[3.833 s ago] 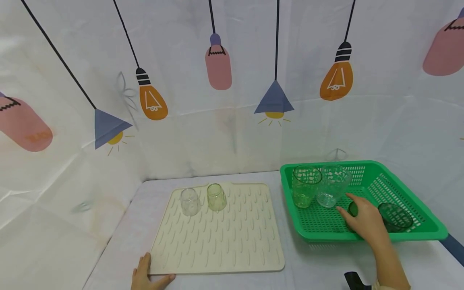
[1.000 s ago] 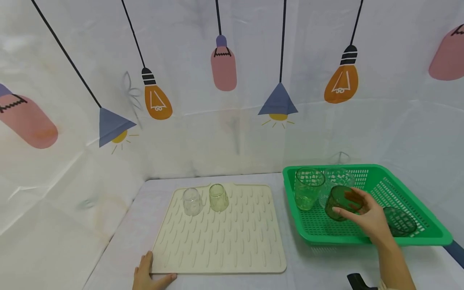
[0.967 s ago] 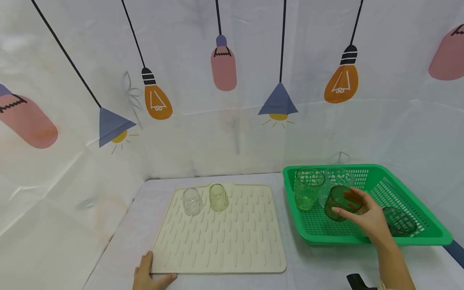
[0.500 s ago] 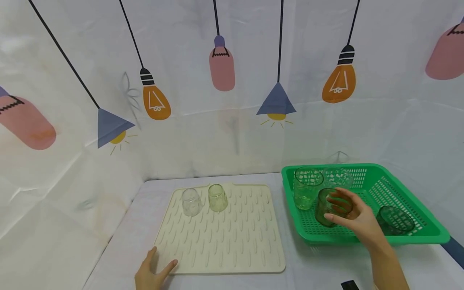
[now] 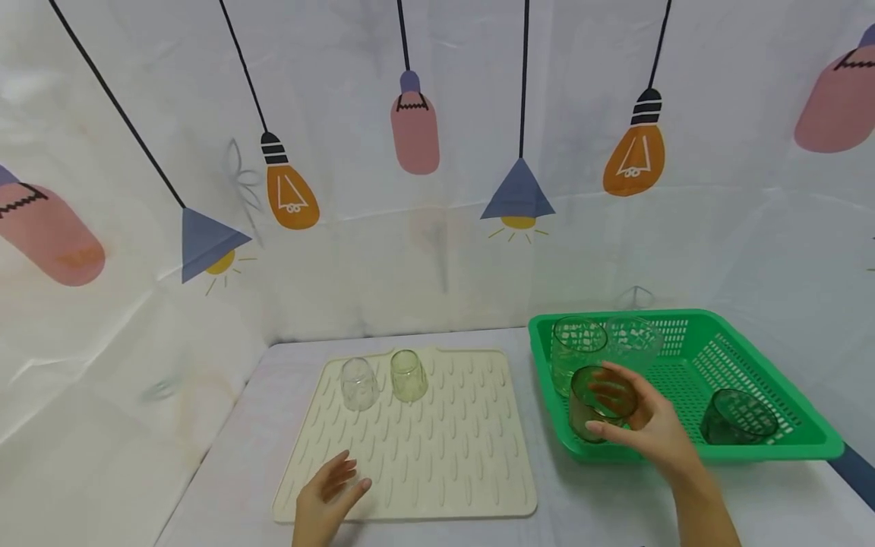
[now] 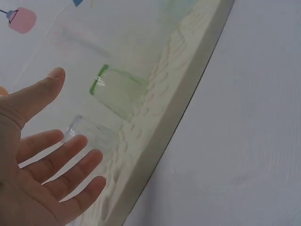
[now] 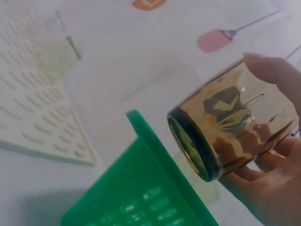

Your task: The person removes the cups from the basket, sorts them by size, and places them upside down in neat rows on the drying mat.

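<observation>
Nearest, the left hand [image 5: 324, 497] hovers above the near edge of the cream ribbed mat [image 5: 451, 456], close to its left corner, with relaxed fingers spread and the thumb held apart from them. A little farther off, to the right of the mat, the right hand [image 5: 649, 425] grips an amber-brown glass [image 7: 221, 136], thumb on one side and fingers curled round the other. That glass is well apart from the mat, at the end of the green basket [image 5: 772, 453] closest to it; the right wrist view shows its thick base near the basket's rim. The basket stands on the white cloth [image 5: 232, 463] just beside the mat, on its right. A dark glass [image 5: 738, 422] sits in the basket at the end farthest from the mat; how it tilts is hard to tell. On the mat itself, toward its far left corner, a small clear glass [image 5: 358, 386] and a small yellow-green glass [image 5: 410, 377] stand mouth down, side by side and apart. Farther back, right of the mat, a tall green glass [image 5: 563, 365] and a clear glass [image 5: 640, 342] stand next to each other in the basket. Beyond the mat's far edge hangs a pale backdrop [image 5: 410, 281] printed with lamps and bulbs.
</observation>
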`<state>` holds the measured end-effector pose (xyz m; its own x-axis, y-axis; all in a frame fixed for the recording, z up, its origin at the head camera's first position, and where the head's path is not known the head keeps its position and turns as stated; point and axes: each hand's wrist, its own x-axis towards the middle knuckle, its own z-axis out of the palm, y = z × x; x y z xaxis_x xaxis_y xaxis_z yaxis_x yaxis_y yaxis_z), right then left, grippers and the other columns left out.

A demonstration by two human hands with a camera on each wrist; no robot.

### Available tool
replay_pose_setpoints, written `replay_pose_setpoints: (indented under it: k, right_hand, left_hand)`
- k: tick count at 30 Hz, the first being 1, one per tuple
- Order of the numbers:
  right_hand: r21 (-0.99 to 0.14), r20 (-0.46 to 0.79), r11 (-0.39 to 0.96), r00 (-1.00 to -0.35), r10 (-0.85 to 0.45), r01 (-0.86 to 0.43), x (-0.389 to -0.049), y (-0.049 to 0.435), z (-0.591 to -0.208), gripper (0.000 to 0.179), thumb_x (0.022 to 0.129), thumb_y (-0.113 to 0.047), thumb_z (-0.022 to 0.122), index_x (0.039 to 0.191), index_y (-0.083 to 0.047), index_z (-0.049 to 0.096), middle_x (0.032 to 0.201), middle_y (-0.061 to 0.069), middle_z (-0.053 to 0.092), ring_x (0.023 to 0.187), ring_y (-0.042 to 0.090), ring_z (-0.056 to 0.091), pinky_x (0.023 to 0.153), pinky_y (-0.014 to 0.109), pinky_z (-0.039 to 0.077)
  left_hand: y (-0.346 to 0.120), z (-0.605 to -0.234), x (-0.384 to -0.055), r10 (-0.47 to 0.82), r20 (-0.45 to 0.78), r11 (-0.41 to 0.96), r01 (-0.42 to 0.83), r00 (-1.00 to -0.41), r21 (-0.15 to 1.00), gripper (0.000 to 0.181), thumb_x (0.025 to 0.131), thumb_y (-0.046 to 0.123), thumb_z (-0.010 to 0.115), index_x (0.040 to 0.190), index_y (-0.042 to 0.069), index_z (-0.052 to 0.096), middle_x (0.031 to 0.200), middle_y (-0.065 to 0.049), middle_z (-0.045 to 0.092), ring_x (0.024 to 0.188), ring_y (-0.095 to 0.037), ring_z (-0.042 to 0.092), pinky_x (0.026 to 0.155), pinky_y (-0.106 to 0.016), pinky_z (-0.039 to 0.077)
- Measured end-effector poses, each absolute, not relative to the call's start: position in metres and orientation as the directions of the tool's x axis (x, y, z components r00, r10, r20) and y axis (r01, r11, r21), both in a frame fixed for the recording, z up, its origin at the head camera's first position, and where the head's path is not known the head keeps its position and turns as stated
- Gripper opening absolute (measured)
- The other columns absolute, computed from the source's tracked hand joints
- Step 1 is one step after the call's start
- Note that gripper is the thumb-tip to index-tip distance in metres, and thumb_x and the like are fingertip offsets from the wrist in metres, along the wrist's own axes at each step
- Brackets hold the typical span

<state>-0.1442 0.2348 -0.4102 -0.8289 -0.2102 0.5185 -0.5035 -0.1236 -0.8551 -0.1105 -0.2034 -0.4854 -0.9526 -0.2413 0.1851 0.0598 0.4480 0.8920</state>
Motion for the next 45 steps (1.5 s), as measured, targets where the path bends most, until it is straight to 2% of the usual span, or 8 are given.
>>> replay_pose_setpoints:
  k: [7, 13, 21, 27, 36, 41, 45]
  right_hand:
    - [-0.858, 0.512, -0.116, -0.815, -0.271, -0.500, -0.143, 0.220, -0.415, 0.074, 0.075, 0.023, 0.062, 0.140, 0.010, 0.028, 0.133, 0.002, 0.053, 0.120, 0.011, 0.053, 0.096, 0.024, 0.046]
    - [-0.868, 0.494, -0.126, -0.816, -0.300, -0.480, -0.145, 0.204, -0.416, 0.074, 0.074, 0.020, 0.066, 0.138, 0.014, 0.028, 0.134, 0.007, 0.052, 0.122, 0.014, 0.052, 0.098, 0.028, 0.045]
    - [-0.827, 0.561, -0.173, -0.766, -0.313, -0.535, -0.146, 0.187, -0.419, 0.072, 0.073, 0.022, 0.065, 0.137, 0.010, 0.034, 0.132, 0.008, 0.054, 0.119, 0.014, 0.054, 0.097, 0.025, 0.046]
    - [-0.836, 0.544, -0.127, -0.777, -0.318, -0.533, -0.147, 0.176, -0.421, 0.072, 0.073, 0.019, 0.068, 0.137, 0.009, 0.035, 0.130, 0.009, 0.053, 0.119, 0.013, 0.053, 0.095, 0.024, 0.047]
    - [-0.854, 0.505, -0.043, -0.803, -0.317, -0.519, -0.149, 0.161, -0.422, 0.075, 0.070, 0.013, 0.074, 0.136, 0.007, 0.038, 0.123, 0.031, 0.050, 0.115, 0.015, 0.055, 0.091, 0.029, 0.051]
    - [-0.879, 0.444, 0.030, -0.838, -0.317, -0.476, -0.149, 0.152, -0.424, 0.075, 0.070, 0.006, 0.078, 0.135, 0.003, 0.041, 0.123, 0.027, 0.052, 0.113, 0.015, 0.056, 0.090, 0.031, 0.051]
    - [-0.871, 0.446, 0.054, -0.833, -0.327, -0.488, -0.149, 0.146, -0.425, 0.074, 0.070, 0.004, 0.079, 0.134, 0.002, 0.042, 0.122, 0.025, 0.053, 0.112, 0.016, 0.056, 0.090, 0.033, 0.052]
  left_hand:
    - [-0.181, -0.477, -0.115, -0.083, 0.250, 0.307, 0.214, -0.965, 0.927, 0.049, 0.079, 0.005, 0.074, 0.122, -0.008, 0.055, 0.107, -0.022, 0.065, 0.092, -0.015, 0.066, 0.079, -0.026, 0.055]
    - [-0.159, -0.470, -0.122, 0.014, 0.284, 0.214, 0.280, -0.959, 0.936, 0.046, 0.079, 0.001, 0.073, 0.122, -0.006, 0.056, 0.108, -0.025, 0.064, 0.094, -0.021, 0.066, 0.079, -0.031, 0.056]
    - [-0.138, -0.458, -0.132, 0.088, 0.322, 0.132, 0.332, -0.943, 0.934, 0.047, 0.076, -0.003, 0.074, 0.121, -0.002, 0.058, 0.106, -0.014, 0.067, 0.093, -0.027, 0.066, 0.073, -0.029, 0.056]
    - [-0.124, -0.449, -0.137, 0.177, 0.371, 0.107, 0.393, -0.912, 0.913, 0.049, 0.079, -0.001, 0.072, 0.125, -0.004, 0.055, 0.109, -0.018, 0.065, 0.095, -0.030, 0.065, 0.076, -0.035, 0.056]
    - [-0.105, -0.440, -0.142, 0.258, 0.367, 0.068, 0.396, -0.894, 0.916, 0.054, 0.081, 0.003, 0.072, 0.129, -0.004, 0.050, 0.114, -0.020, 0.062, 0.099, -0.033, 0.063, 0.080, -0.036, 0.055]
    - [-0.095, -0.433, -0.145, 0.285, 0.374, 0.039, 0.401, -0.883, 0.915, 0.055, 0.080, 0.003, 0.073, 0.130, -0.005, 0.049, 0.115, -0.023, 0.061, 0.100, -0.037, 0.062, 0.080, -0.036, 0.055]
    - [-0.089, -0.428, -0.147, 0.306, 0.371, 0.028, 0.397, -0.877, 0.917, 0.056, 0.080, 0.004, 0.073, 0.130, -0.005, 0.049, 0.115, -0.022, 0.061, 0.101, -0.037, 0.061, 0.080, -0.037, 0.055]
